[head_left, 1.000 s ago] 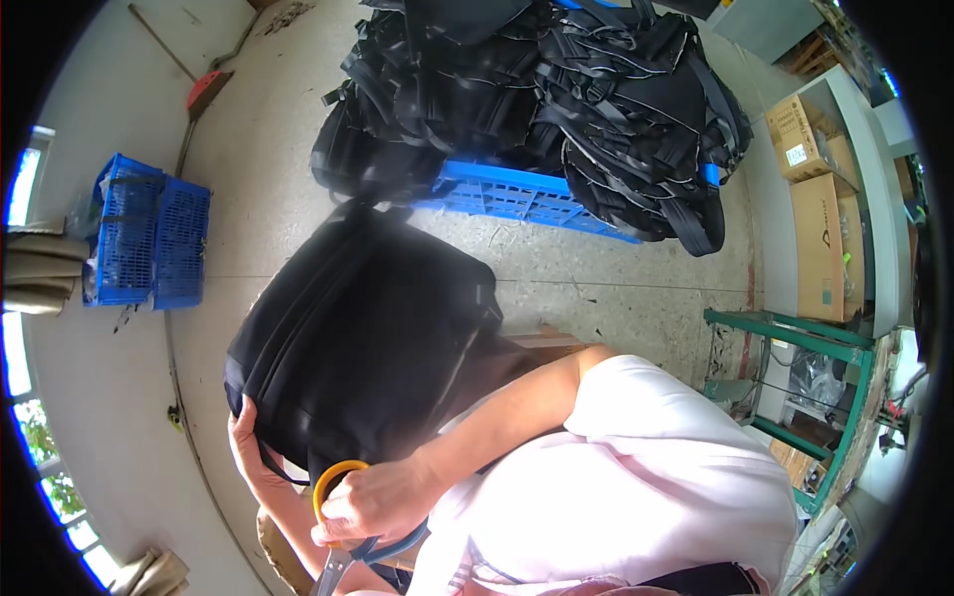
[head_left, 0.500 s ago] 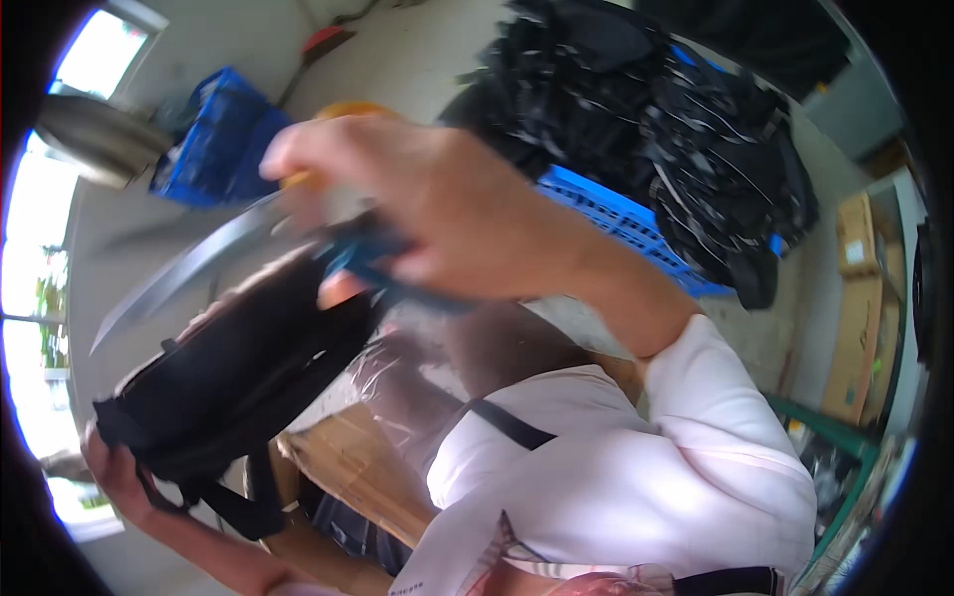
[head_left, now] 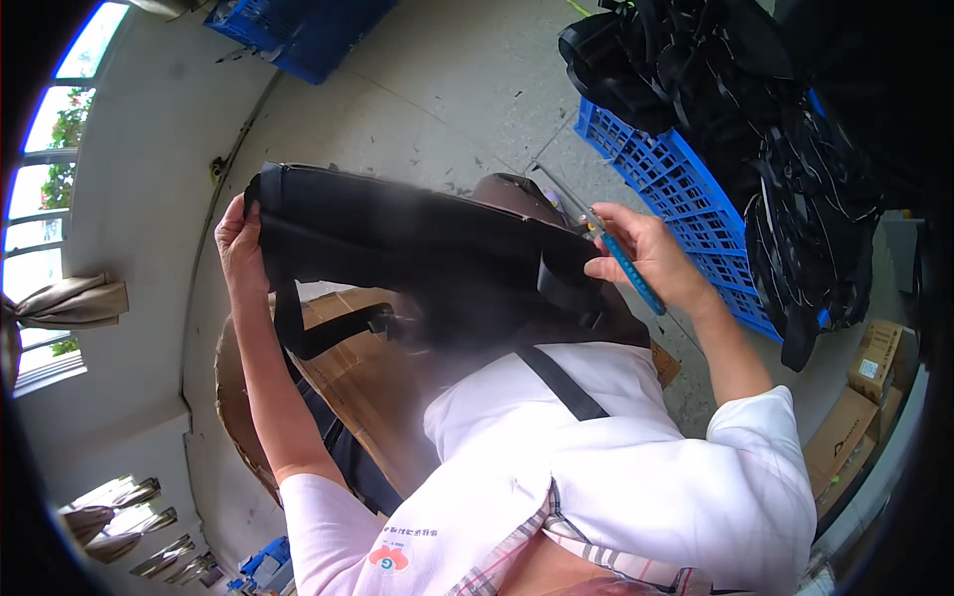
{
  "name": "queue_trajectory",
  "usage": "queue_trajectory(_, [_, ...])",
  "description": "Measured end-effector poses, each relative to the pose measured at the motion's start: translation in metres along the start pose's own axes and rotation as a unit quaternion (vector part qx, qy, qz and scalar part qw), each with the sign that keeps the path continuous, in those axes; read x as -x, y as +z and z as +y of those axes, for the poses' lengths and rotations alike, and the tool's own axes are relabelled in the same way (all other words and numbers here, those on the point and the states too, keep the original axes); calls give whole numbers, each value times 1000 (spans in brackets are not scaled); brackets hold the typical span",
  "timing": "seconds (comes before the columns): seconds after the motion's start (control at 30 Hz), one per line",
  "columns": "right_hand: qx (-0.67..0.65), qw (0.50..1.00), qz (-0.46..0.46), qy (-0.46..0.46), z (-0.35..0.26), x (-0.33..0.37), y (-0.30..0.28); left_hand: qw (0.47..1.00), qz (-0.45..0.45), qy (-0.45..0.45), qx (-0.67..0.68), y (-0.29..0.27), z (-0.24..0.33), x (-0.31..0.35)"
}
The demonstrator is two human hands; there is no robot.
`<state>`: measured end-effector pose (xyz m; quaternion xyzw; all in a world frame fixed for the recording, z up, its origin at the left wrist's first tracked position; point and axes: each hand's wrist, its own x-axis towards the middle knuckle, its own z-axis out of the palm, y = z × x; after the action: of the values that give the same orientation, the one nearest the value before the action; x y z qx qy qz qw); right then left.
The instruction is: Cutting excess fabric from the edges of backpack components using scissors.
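A black fabric bag (head_left: 397,223) with hanging straps is stretched out across my lap. My left hand (head_left: 241,248) is closed on its upper left end. In my right hand (head_left: 651,256), by the bag's right end, is a tool with a teal handle (head_left: 634,274) and a thin metal shaft (head_left: 564,187) that points up and left, bent at its tip. Whether these right fingers also touch the bag, I cannot tell. Below the bag hangs a black strap (head_left: 338,333) with a buckle. The lower middle of the bag is hazy.
To the right, a blue plastic crate (head_left: 686,189) is heaped with black bags (head_left: 805,209). Another blue crate (head_left: 308,40) stands at the far left. A cardboard box (head_left: 348,368) is open beside my lap. Smaller cartons (head_left: 845,427) sit at the right edge.
My right hand has moved right and nearer the bag's right end, with the tool in it. My left hand has raised the bag's left end, so the bag now lies more level. The view has shifted.
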<state>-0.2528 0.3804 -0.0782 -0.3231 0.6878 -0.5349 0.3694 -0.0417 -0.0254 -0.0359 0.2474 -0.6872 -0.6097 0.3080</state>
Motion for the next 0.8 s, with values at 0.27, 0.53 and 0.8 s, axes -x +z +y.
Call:
queue_trajectory(0.27, [249, 966, 29, -68, -10, 5, -31, 996, 1, 72, 61, 0, -14, -1])
queue_trajectory(0.53, [261, 963, -22, -55, 20, 19, -39, 989, -75, 73, 104, -23, -14, 3])
queue_trajectory(0.8, [171, 981, -67, -56, 30, 8, -40, 989, -107, 67, 79, -20, -6, 4])
